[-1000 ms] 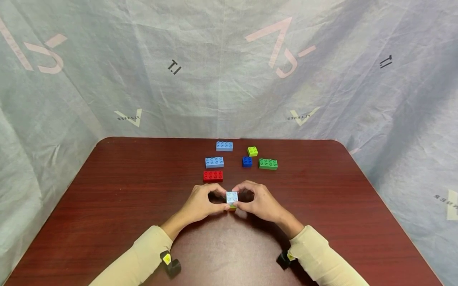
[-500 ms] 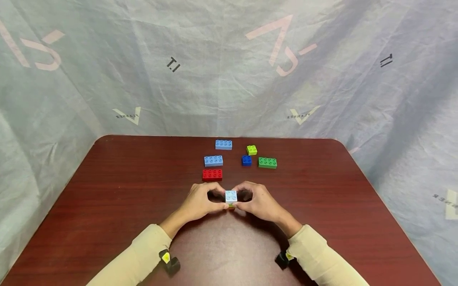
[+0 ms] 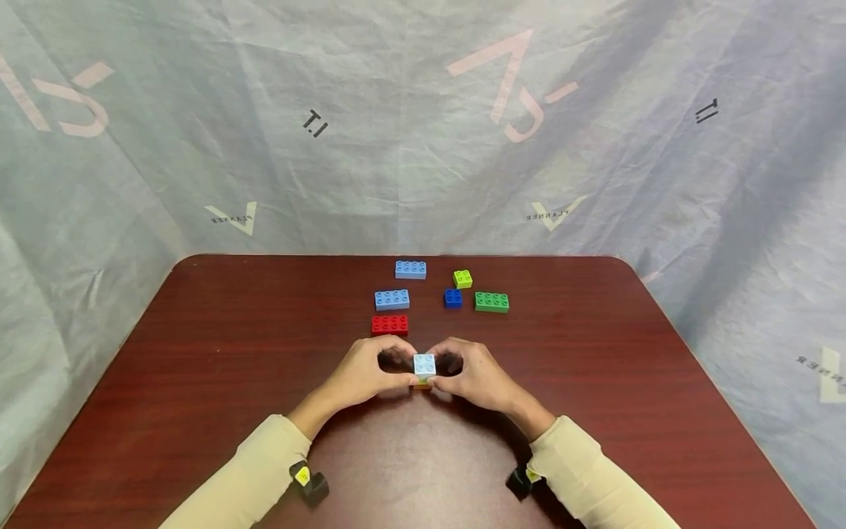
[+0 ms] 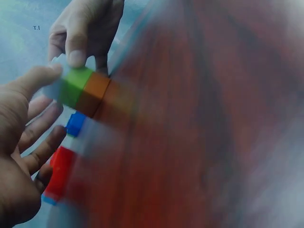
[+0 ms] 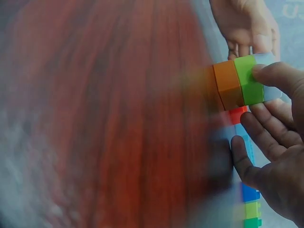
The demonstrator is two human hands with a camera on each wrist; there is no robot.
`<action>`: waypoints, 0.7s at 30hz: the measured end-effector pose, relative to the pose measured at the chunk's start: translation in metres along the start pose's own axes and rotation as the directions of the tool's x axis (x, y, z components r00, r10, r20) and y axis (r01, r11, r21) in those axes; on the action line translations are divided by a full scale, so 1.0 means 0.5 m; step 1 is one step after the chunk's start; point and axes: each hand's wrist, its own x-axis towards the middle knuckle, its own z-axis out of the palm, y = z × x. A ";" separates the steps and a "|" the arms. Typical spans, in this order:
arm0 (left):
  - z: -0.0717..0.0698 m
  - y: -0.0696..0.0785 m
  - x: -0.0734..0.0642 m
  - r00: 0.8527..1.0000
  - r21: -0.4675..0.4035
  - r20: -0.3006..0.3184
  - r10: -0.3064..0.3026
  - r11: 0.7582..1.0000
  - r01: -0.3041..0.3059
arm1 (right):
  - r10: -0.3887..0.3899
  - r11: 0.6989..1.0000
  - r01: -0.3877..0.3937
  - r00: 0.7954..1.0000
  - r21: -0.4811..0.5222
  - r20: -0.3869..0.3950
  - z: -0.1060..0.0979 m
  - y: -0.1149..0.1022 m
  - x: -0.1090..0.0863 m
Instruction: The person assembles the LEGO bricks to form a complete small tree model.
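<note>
Brick stack: upright on the table, between both hands; pale blue above green above orange.
Left hand: pinches the stack's left side, thumb nearest the wearer.
Right hand: pinches the right side likewise.
Red brick: lies just beyond the left hand's fingers.

The stack shows 3 colours: pale blue, green, orange.

Both hands close together in facing pinches; forearms angled inward from either side
</note>
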 end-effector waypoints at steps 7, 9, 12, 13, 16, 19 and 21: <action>-0.036 0.003 0.011 0.999 0.022 -0.051 0.007 1.000 -0.005 | -0.018 1.000 0.018 1.000 0.005 -0.008 0.001 0.002 0.001; -0.047 0.000 0.018 0.997 0.034 -0.078 0.006 0.999 -0.003 | -0.016 1.000 0.016 1.000 0.007 -0.009 0.001 0.003 0.002; -0.058 -0.005 0.031 0.995 0.055 -0.095 0.010 0.998 -0.005 | -0.008 1.000 0.008 1.000 0.000 -0.008 0.000 0.005 0.001; -0.061 -0.007 0.036 0.995 0.063 -0.097 0.008 0.998 -0.002 | -0.006 1.000 0.006 1.000 -0.002 -0.008 0.000 0.006 0.001; -0.068 -0.016 0.049 0.995 0.103 -0.101 0.006 0.995 0.004 | 0.001 1.000 -0.001 1.000 -0.009 -0.006 -0.001 0.007 -0.001; -0.074 -0.025 0.061 0.993 0.133 -0.118 -0.005 0.991 0.020 | 0.000 1.000 0.000 1.000 -0.005 -0.003 0.000 0.006 -0.001; -0.078 -0.033 0.069 0.992 0.138 -0.125 -0.018 0.990 0.035 | 0.003 1.000 -0.003 1.000 0.001 -0.002 0.000 0.004 -0.001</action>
